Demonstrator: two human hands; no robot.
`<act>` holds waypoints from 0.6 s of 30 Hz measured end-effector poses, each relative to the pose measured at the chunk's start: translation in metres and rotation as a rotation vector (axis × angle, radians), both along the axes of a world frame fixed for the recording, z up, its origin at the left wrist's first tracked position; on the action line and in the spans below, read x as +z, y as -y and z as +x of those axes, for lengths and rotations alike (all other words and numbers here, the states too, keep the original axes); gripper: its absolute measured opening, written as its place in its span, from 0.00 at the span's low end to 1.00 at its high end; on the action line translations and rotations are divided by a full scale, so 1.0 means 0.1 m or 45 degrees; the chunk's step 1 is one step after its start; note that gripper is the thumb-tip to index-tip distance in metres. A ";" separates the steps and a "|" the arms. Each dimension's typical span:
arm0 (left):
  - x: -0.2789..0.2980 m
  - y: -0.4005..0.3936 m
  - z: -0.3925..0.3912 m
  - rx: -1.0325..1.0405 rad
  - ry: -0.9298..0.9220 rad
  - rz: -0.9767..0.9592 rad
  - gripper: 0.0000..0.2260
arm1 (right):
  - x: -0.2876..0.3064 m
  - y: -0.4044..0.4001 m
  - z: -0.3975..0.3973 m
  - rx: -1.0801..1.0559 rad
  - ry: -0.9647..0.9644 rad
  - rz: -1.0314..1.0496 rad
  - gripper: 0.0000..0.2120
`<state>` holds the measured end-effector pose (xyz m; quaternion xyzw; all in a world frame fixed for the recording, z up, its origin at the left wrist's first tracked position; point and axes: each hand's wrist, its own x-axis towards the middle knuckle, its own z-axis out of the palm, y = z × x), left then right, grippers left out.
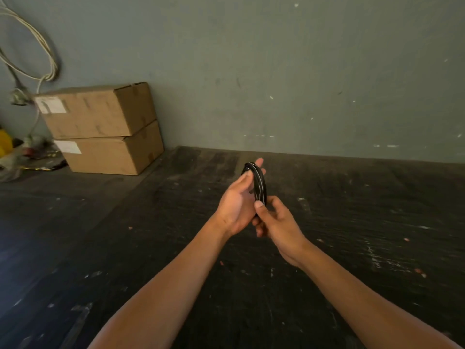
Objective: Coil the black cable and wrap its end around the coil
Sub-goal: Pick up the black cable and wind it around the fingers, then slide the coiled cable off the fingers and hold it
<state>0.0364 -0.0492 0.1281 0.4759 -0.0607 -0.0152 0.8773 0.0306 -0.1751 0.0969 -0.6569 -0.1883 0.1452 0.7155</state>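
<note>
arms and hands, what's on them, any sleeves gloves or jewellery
Both forearms are bare up to the frame edge, with no sleeves in view. The left hand and right hand wear no gloves, and no watch, ring or wristband shows. The fingers have short, plain nails.

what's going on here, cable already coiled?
A person holds a black cable, already wound into a small coil, up over a dark table. The left hand cups the coil's upper part; the right hand pinches its lower edge with the thumb on top. No loose length trails on the table. Whether the end is wrapped around the coil yet cannot be told. Two stacked boxes sit at the back left against the wall.
</note>
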 end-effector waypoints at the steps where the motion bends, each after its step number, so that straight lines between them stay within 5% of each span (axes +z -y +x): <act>1: -0.02 0.02 -0.01 0.003 -0.028 0.016 0.16 | -0.02 0.01 0.01 -0.010 0.023 -0.043 0.06; 6: -0.10 0.03 0.03 0.041 -0.255 0.147 0.16 | -0.13 0.07 0.06 -0.015 -0.030 -0.161 0.08; 10: -0.07 -0.01 0.01 -0.037 -0.340 0.395 0.14 | -0.17 0.18 0.13 -0.013 -0.326 -0.071 0.11; 15: -0.21 -0.06 -0.16 0.317 0.345 1.301 0.15 | -0.17 0.41 0.22 -0.048 -0.808 0.130 0.10; 18: -0.53 -0.15 -0.19 0.111 0.641 1.931 0.23 | -0.17 0.51 0.24 0.012 -1.003 0.228 0.10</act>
